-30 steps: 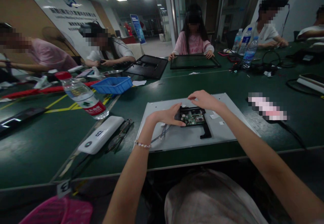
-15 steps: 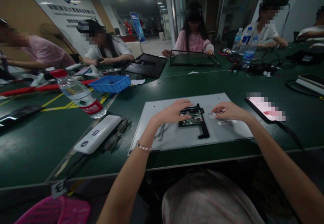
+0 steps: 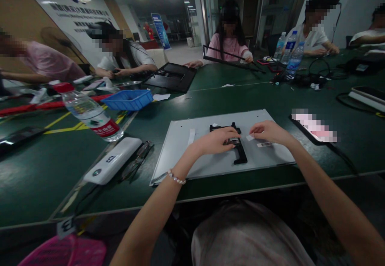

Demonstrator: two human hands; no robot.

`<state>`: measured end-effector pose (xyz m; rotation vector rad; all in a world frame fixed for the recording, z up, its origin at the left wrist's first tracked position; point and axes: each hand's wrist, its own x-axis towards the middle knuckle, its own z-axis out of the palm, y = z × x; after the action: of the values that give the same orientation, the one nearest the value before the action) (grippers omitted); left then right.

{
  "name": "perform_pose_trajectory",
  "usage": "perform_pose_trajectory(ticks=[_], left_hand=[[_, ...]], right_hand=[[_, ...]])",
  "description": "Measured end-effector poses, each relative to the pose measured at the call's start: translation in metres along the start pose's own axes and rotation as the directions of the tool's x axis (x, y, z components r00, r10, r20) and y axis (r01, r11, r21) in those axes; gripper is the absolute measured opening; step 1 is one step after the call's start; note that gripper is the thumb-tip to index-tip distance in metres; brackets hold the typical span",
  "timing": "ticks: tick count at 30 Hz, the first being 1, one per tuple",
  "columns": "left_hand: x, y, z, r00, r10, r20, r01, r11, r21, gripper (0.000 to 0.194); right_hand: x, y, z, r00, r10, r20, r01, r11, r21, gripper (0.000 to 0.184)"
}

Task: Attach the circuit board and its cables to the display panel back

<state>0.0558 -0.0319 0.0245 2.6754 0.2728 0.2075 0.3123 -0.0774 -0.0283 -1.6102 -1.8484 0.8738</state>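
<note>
A pale flat panel (image 3: 177, 154) lies on the green table in front of me. On it sits a black bracket (image 3: 240, 156) that holds a circuit board (image 3: 232, 141), mostly covered by my left hand (image 3: 215, 141). That hand reaches over the board with its fingers apart, touching or just above it. To the right, my right hand (image 3: 270, 133) has its fingertips pinched close to a small white label (image 3: 250, 138). What they hold, if anything, cannot be made out. A barcode label (image 3: 264, 144) lies under the right palm. A white strip (image 3: 191, 136) shows left of the bracket.
At left are a water bottle (image 3: 98, 117), a white power bank (image 3: 112, 161), glasses (image 3: 138, 160) and a blue tray (image 3: 128, 99). A phone (image 3: 313, 127) lies at right. Across the table a person holds a black frame (image 3: 228, 61); a black cover (image 3: 173, 77) lies nearby.
My left hand has moved right and now covers more of the circuit board, uncovering the white strip. My right fingers have shifted slightly. The person opposite has tilted the black frame.
</note>
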Motion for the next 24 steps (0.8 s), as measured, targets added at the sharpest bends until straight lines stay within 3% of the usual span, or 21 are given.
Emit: perform_pose_trajectory(ticks=[10, 16, 24], left_hand=[[0.000, -0.001, 0.002, 0.996, -0.010, -0.085, 0.017, 0.997, 0.080, 0.034], [0.001, 0.000, 0.007, 0.996, 0.031, -0.080, -0.016, 0.983, 0.183, 0.030], [0.003, -0.003, 0.012, 0.997, 0.070, -0.042, -0.057, 0.966, 0.253, 0.030]], right_hand=[[-0.006, -0.020, 0.010, 0.992, 0.109, 0.062, -0.124, 0.932, 0.341, 0.015], [-0.003, -0.019, 0.013, 0.989, 0.091, 0.120, -0.126, 0.937, 0.325, 0.013], [-0.004, -0.022, 0.015, 0.993, 0.057, 0.100, -0.085, 0.950, 0.299, 0.015]])
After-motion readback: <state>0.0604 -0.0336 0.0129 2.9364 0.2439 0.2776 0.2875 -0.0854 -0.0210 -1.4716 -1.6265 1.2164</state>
